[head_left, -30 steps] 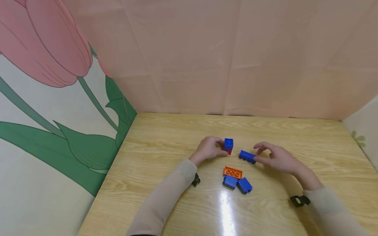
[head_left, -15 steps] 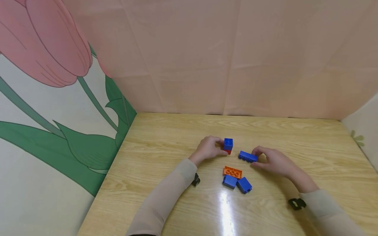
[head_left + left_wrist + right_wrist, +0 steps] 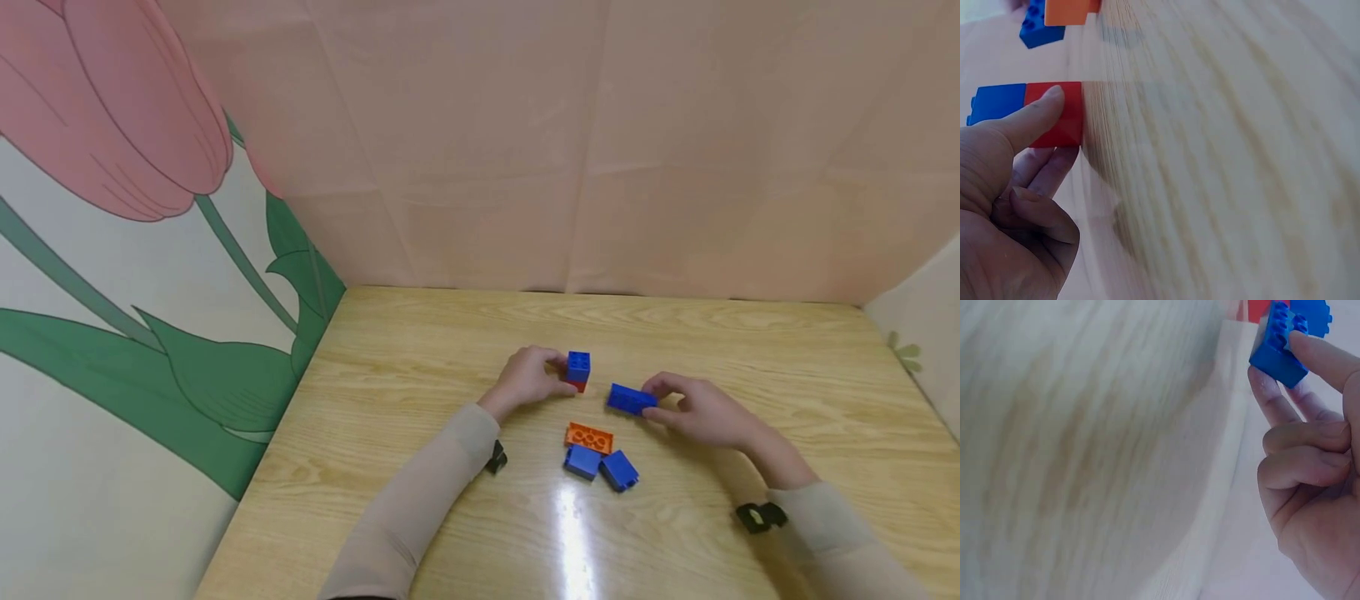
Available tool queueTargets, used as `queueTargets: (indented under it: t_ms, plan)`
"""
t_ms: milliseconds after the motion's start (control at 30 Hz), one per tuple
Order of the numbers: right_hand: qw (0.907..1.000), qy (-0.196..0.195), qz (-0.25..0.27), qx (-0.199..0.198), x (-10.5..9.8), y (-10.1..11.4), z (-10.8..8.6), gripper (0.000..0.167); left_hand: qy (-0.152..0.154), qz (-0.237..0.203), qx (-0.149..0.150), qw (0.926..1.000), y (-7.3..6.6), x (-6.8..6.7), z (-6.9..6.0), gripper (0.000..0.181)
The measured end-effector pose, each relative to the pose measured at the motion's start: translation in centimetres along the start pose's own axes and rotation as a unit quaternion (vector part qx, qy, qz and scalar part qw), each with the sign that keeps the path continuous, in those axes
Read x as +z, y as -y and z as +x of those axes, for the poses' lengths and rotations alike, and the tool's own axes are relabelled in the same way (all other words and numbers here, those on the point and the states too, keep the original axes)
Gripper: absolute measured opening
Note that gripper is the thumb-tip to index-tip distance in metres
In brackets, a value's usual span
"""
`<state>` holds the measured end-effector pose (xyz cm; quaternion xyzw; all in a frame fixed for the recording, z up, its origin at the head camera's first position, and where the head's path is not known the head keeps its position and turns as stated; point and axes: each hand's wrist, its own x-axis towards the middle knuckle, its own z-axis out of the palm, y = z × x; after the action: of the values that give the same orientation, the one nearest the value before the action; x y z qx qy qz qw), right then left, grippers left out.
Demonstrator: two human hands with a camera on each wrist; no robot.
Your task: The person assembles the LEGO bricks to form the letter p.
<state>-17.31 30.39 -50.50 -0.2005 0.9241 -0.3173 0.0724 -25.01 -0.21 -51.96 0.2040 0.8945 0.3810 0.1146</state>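
Observation:
A small stack, a blue brick (image 3: pixel 578 364) on a red brick (image 3: pixel 577 386), stands at the middle of the table. The left hand (image 3: pixel 527 377) pinches it from the left; in the left wrist view the thumb lies on the red brick (image 3: pixel 1071 119). Right of the stack, the right hand (image 3: pixel 702 410) pinches the right end of a long blue brick (image 3: pixel 628 399). In the right wrist view this long brick (image 3: pixel 1272 359) sits between thumb and fingers, its studs towards the thumb. Stack and long brick are apart.
Nearer the front lie an orange brick (image 3: pixel 588 437), open side up, and two blue bricks (image 3: pixel 582 462), (image 3: pixel 619 471) close beside it. The wooden table (image 3: pixel 390 358) meets a pink cloth wall (image 3: pixel 480 167) behind and a flower-patterned wall (image 3: pixel 225 358) at left.
The right hand has closed on the end of the long blue brick and turned it, so its studs no longer point to the front. The left hand and the stack look almost unmoved.

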Motion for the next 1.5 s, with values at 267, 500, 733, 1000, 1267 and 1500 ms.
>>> queueTargets:
  t_ms: [267,500,733,1000,1267,1500]
  plan:
    - [0.999,0.034,0.028,0.009,-0.2,-0.6,0.1,0.023,-0.001,-0.002,-0.005,1.0,-0.1,-0.1,-0.1,0.039]
    - [0.998,0.042,0.042,0.023,-0.4,-1.2,0.4,0.026,-0.001,-0.002,0.001,1.0,-0.1,-0.1,-0.1,0.039]
    - [0.997,0.05,0.039,0.043,-0.7,-1.5,0.9,0.036,-0.002,-0.004,0.003,1.0,-0.1,0.0,-0.1,0.038]
    - [0.9963,0.048,0.044,0.056,-0.8,-1.8,0.9,0.038,-0.002,-0.009,-0.003,1.0,-0.2,0.0,-0.1,0.037]
    - [0.9968,0.04,0.043,0.055,-0.8,-1.7,0.9,0.039,-0.003,-0.005,-0.006,1.0,-0.2,0.0,-0.2,0.038]
    - [0.9982,0.019,0.029,0.048,-0.6,-1.2,0.7,0.041,-0.003,-0.001,-0.004,1.0,-0.2,0.1,-0.1,0.039]
